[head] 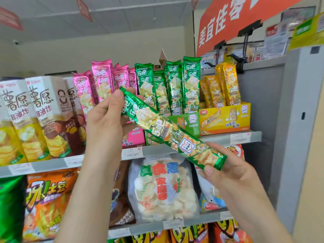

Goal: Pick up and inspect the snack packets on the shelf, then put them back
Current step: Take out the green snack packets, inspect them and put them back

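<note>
While the long green foil snack packet (172, 132) is being pinched at both ends by the left hand (105, 118) and right hand (229, 176), slanted before the grey metal shelf (217, 138), it's being inspected, so upright reslotting into the green cardboard box (191, 123) is probably being called for next.

We see a shiny green pkt (172, 132) w/ chip pics; pink pkts (101, 79), yellow pkts (228, 85); orange sign (236, 20), white chars.

Sign (245, 18) reads 美宜佳; boxes (42, 109) 薯愿 非油炸; clear bag (163, 193) 真食惠; green packet (168, 135) 乐吧.
</note>
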Action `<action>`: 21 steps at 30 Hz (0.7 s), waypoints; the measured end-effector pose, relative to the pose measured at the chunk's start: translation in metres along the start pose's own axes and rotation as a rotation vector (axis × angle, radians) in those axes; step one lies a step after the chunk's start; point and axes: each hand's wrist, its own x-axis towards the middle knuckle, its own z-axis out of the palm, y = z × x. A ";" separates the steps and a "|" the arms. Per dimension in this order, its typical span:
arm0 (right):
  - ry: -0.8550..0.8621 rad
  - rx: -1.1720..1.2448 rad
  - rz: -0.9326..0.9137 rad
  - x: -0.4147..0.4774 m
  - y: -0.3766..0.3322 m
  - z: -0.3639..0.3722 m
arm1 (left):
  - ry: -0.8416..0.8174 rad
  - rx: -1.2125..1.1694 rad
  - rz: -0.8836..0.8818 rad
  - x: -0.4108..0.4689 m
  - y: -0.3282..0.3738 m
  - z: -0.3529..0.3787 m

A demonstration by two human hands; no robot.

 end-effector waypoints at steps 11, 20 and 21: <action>0.006 0.337 0.095 0.005 -0.001 -0.009 | 0.014 -0.096 -0.048 0.010 0.006 0.017; 0.290 0.292 -0.064 0.013 -0.006 0.003 | -0.148 0.062 -0.073 0.001 0.002 -0.002; 0.296 0.278 -0.082 0.013 -0.006 0.004 | -0.141 0.064 -0.086 0.000 0.002 -0.003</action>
